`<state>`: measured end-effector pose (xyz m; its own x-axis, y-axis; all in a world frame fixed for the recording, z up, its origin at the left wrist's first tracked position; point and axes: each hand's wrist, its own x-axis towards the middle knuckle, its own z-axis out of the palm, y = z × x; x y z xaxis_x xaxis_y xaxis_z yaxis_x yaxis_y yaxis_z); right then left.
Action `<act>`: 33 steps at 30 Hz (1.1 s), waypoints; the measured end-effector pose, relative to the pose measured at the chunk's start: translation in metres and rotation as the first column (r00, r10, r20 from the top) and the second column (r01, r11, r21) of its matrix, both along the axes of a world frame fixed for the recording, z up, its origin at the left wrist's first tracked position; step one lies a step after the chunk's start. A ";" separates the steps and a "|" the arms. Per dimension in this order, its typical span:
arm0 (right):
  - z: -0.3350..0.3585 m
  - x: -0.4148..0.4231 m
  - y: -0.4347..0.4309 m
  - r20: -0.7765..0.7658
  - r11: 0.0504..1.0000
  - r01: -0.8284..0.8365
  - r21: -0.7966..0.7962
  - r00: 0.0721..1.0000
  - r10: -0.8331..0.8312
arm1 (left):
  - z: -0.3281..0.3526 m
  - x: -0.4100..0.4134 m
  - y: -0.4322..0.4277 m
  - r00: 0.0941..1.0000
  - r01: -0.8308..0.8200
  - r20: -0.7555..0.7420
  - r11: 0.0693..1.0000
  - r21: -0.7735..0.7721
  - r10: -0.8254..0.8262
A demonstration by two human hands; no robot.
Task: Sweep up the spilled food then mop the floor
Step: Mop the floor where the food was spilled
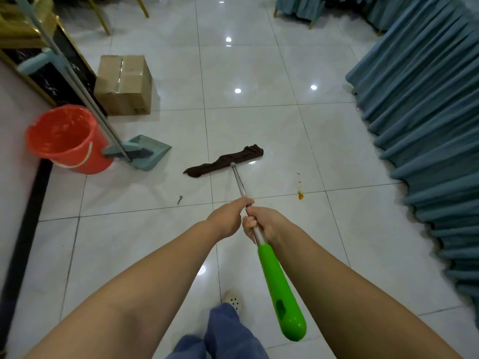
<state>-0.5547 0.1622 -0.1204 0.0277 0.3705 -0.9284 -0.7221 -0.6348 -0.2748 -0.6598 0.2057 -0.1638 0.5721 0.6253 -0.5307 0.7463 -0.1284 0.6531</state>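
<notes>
Both hands hold a mop by its metal pole. My left hand grips higher up the pole, and my right hand grips just above the green handle end. The mop's dark brown cloth head lies flat on the white tiled floor ahead of me. An orange food stain with small specks above it marks the tile to the right of the pole. A small dark scrap lies on the floor to the left.
A red bucket stands at the left by the wall, with a teal dustpan and broom leaning beside it. A cardboard box sits behind them. Blue draped table skirts line the right side. Chair legs show at the top.
</notes>
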 end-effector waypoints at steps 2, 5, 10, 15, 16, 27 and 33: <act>-0.002 -0.005 -0.008 0.003 1.000 -0.001 -0.016 1.000 0.002 | -0.001 -0.008 -0.007 0.999 0.037 -0.035 0.999 0.028 -0.036; -0.003 -0.018 -0.021 0.006 1.000 -0.018 -0.025 1.000 0.019 | 0.001 -0.023 -0.017 0.994 0.092 -0.060 0.993 0.072 -0.088; 0.000 -0.048 -0.051 -0.013 0.997 -0.073 -0.007 0.997 0.073 | 0.006 -0.063 -0.040 0.985 0.159 -0.086 0.981 0.107 -0.151; 0.006 -0.077 -0.085 -0.062 0.995 -0.100 -0.017 0.993 0.099 | 0.011 -0.097 -0.072 0.976 0.206 -0.094 0.971 0.121 -0.196; 0.007 -0.081 -0.093 -0.065 0.994 -0.106 -0.019 0.992 0.104 | 0.011 -0.104 -0.079 0.976 0.207 -0.091 0.971 0.117 -0.197; 0.027 -0.135 -0.171 0.011 0.977 -0.203 -0.063 0.979 0.204 | 0.006 -0.163 -0.158 0.991 0.132 -0.022 0.991 -0.005 -0.132; 0.037 -0.138 -0.210 0.140 0.963 -0.242 -0.117 0.956 0.257 | 0.009 -0.163 -0.200 0.988 0.157 0.010 0.985 -0.068 -0.156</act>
<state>-0.6927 -0.0482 -0.0830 0.0901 0.2915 -0.9523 -0.4914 -0.8187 -0.2971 -0.8227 0.0059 -0.1550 0.6627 0.4900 -0.5663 0.7174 -0.1983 0.6679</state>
